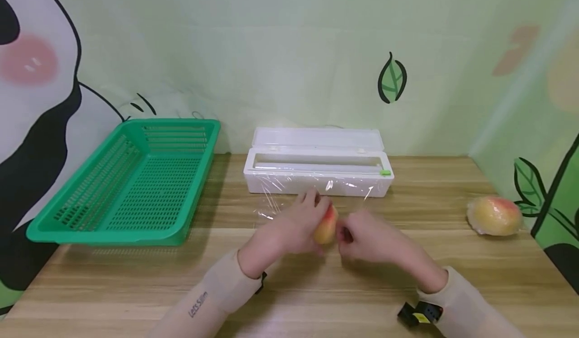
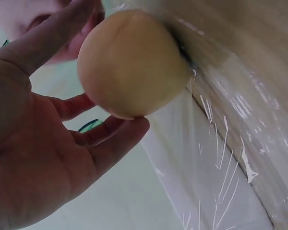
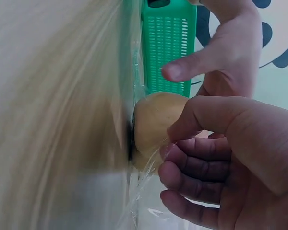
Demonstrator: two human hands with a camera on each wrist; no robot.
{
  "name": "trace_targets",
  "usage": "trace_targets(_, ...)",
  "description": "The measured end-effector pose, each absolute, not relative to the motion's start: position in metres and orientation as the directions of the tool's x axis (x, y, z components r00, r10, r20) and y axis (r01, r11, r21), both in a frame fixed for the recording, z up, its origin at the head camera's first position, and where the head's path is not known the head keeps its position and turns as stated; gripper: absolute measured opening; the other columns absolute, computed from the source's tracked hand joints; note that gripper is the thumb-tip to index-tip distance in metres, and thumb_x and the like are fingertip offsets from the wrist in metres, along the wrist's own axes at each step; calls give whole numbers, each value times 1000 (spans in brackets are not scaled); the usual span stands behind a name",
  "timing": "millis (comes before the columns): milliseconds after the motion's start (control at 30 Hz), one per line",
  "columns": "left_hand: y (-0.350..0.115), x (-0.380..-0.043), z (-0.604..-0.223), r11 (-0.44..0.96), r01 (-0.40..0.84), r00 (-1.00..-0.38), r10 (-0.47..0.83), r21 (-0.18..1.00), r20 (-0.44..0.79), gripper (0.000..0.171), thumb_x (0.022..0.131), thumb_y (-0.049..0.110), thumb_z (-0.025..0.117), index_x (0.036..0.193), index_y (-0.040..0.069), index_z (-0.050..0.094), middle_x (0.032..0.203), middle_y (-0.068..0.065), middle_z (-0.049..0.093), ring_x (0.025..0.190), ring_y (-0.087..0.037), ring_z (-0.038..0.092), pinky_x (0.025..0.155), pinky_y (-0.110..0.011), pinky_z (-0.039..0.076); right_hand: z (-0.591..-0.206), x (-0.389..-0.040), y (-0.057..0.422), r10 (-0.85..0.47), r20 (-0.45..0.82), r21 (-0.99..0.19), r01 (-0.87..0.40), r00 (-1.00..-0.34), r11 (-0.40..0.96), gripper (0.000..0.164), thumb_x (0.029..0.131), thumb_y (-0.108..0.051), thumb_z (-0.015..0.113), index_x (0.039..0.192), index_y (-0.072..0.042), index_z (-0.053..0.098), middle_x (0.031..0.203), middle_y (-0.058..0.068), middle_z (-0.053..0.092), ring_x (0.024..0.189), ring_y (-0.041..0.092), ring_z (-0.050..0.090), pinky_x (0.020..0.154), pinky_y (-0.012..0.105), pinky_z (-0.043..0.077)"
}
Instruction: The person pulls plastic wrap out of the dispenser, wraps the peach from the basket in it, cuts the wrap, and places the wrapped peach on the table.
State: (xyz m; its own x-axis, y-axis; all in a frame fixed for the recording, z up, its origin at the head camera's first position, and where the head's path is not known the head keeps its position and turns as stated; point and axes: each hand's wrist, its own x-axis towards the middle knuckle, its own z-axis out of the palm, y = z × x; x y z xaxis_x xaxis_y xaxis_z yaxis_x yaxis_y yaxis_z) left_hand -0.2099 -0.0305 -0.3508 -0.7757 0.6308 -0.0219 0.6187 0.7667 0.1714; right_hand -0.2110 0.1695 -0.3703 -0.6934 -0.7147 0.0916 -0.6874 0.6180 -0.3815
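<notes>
A yellow-red peach sits on a sheet of clear plastic wrap in front of the white wrap dispenser. My left hand is on its left side; in the left wrist view, fingertips touch the peach. The left thumb stands off the fruit in the right wrist view. On the other side, my right hand pinches an edge of the film between thumb and forefinger, close against the peach. The film runs back to the dispenser, whose lid stands raised.
A green slatted basket stands at the left of the wooden table. Near the right edge lies another peach, covered in film. A printed backdrop rises right behind the table.
</notes>
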Motion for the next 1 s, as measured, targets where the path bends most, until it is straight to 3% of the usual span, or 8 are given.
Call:
trace_targets(167, -26, -209, -355, 788, 602, -793, 609, 131, -23, 109, 65, 48, 90, 150, 8, 34, 145, -15, 31, 135, -30, 32, 104, -37, 36, -366, -215, 171, -709, 125, -383, -693, -694, 611, 22, 74, -2, 69, 71, -21, 57, 63, -15, 48, 57, 2, 46, 51, 18, 40)
trace_targets(267, -23, -210, -359, 802, 588, -806, 592, 103, -10, 111, 64, 46, 91, 151, 8, 33, 145, -15, 31, 135, -30, 33, 101, -38, 39, -365, -216, 172, -696, 133, -376, -686, -706, 623, 21, 76, -3, 69, 72, -20, 57, 64, -15, 48, 58, 2, 46, 52, 18, 39)
trace_targets(467, -20, -216, -367, 799, 599, -800, 593, 63, 88, 94, 69, 29, 88, 146, 7, 39, 136, -11, 41, 127, -29, 41, 94, -37, 44, -363, -217, 173, -689, 139, -387, -679, -711, 623, 20, 77, -3, 68, 74, -20, 56, 65, -15, 48, 58, 2, 46, 52, 19, 39)
trace_targets(600, -24, -221, -368, 774, 617, -786, 602, 142, 139, 88, 71, 21, 87, 144, 5, 41, 131, -9, 46, 121, -27, 47, 96, -35, 42, -361, -217, 176, -674, 121, -396, -658, -729, 640, 19, 78, -5, 68, 74, -20, 57, 65, -15, 48, 59, 3, 47, 53, 18, 39)
trace_targets(733, -29, -227, -366, 739, 634, -773, 616, 226, 153, 85, 74, 28, 87, 141, 4, 42, 129, -9, 50, 117, -26, 51, 98, -34, 41, -359, -218, 179, -667, 115, -395, -650, -736, 649, 19, 81, -5, 68, 76, -20, 58, 66, -15, 49, 60, 3, 47, 54, 19, 41)
trace_targets(1000, -34, -235, -366, 700, 628, -769, 625, 339, 135, 71, 75, 30, 86, 131, 6, 49, 119, -5, 47, 99, -16, 53, 80, -24, 47, -356, -218, 185, -676, 110, -426, -648, -729, 631, 13, 86, -7, 72, 83, -17, 63, 75, -13, 55, 69, 8, 54, 62, 22, 46)
